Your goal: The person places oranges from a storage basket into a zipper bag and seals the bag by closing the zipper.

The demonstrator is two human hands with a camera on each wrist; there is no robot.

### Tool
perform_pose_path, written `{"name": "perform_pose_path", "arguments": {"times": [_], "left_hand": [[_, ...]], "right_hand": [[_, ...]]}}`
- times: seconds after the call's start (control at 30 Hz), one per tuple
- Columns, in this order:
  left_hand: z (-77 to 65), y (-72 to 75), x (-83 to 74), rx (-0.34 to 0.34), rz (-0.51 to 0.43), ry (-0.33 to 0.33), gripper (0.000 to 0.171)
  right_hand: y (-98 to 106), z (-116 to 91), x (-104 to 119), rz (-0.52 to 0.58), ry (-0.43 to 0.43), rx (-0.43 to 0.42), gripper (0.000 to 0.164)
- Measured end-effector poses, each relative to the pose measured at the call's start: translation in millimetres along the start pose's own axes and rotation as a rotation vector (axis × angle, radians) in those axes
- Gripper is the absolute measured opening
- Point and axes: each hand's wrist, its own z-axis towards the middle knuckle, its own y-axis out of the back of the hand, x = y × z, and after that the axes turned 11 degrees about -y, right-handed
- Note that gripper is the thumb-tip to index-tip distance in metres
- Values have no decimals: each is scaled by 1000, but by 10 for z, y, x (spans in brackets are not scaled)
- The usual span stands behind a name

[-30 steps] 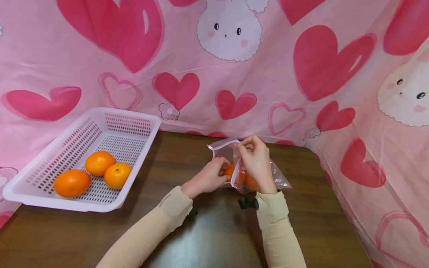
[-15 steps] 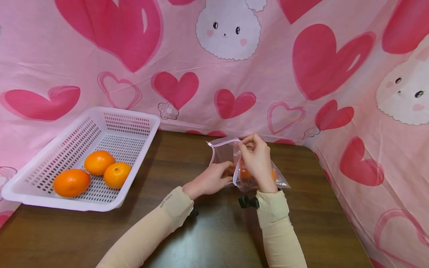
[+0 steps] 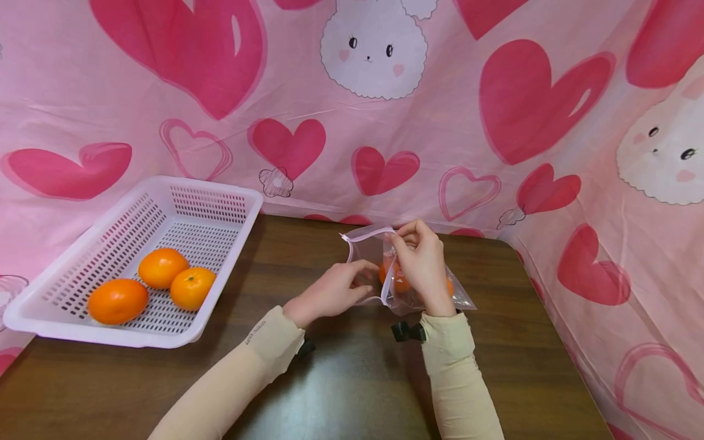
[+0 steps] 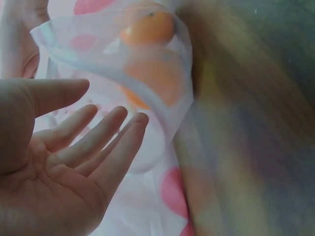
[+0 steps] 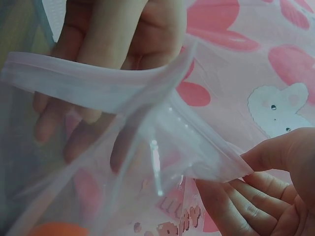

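Observation:
A clear zip bag point(image 3: 365, 249) stands with its pink-edged mouth facing left on the wooden table. My right hand point(image 3: 423, 263) pinches the bag's upper rim between thumb and fingers, as the right wrist view also shows. Inside the bag lie oranges; two show in the left wrist view, an upper orange point(image 4: 150, 28) and a lower orange point(image 4: 155, 78). At the bag's mouth is my left hand point(image 3: 332, 290), its fingers loosely extended and holding nothing. In the right wrist view, the fingertips of the left hand point(image 5: 110, 34) appear behind the clear plastic.
To the left, a white perforated basket point(image 3: 250, 214) holds three oranges point(image 3: 163, 267). A pink cloth point(image 3: 308, 79) with hearts and rabbit faces hangs behind the table point(image 3: 341, 379) and along its right side.
My left hand has let go of an orange inside the bag and drawn back left towards the opening. The right hand keeps its pinch on the rim.

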Motion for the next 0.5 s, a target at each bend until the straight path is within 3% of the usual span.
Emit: {"name": "perform_pose_path", "arguments": {"times": [0.5], "left_hand": [[-109, 352, -66, 7, 71, 97, 40]], "right_hand": [[-18, 4, 8, 2, -14, -19, 11]]}}
